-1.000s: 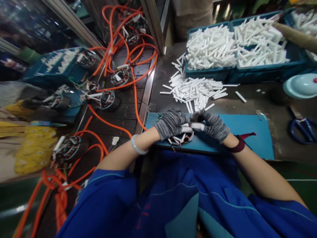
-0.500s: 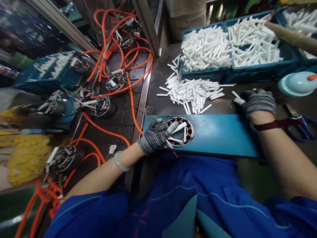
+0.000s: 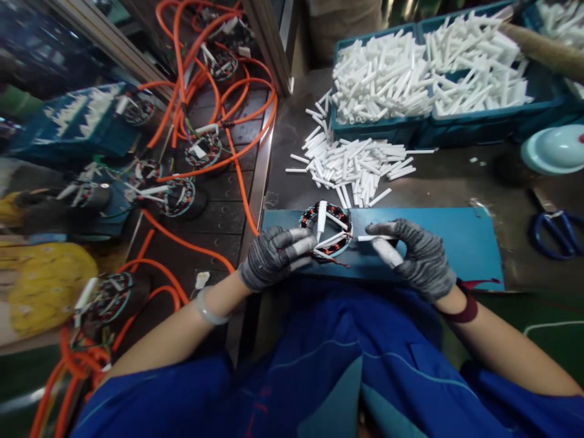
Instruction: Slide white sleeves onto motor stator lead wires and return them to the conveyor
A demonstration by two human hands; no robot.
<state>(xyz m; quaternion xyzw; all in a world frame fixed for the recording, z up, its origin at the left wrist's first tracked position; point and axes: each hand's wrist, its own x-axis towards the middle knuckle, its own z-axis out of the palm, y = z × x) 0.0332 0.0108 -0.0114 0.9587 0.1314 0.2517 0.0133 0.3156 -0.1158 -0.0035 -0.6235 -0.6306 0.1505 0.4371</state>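
A ring-shaped motor stator [image 3: 345, 220] with black and orange windings lies on a blue board [image 3: 447, 243] in front of me. Several white sleeves cross its opening, one of them thick [image 3: 322, 214], and a reddish lead sticks out at its lower edge. My left hand [image 3: 276, 257], in a grey glove with pale fingertips, grips the stator's left side. Just right of the ring, my right hand [image 3: 417, 255] pinches a thin white tube [image 3: 364, 238] between thumb and forefinger. The tube's left end points at the stator's edge; whether they touch is hard to tell.
Loose white tubes [image 3: 356, 163] lie heaped beyond the board, before blue bins [image 3: 383, 129] full of them. Blue-handled scissors [image 3: 554, 234] and a pale round-lidded container [image 3: 554, 149] are at right. Orange cords [image 3: 244, 182] and more stators [image 3: 180, 194] cover the left bench, near a co-worker's yellow sleeve [image 3: 50, 286].
My right hand has come left and nearer from beside the round-lidded container to the stator, bringing a white tube. The stator has turned and shifted slightly under my left hand.
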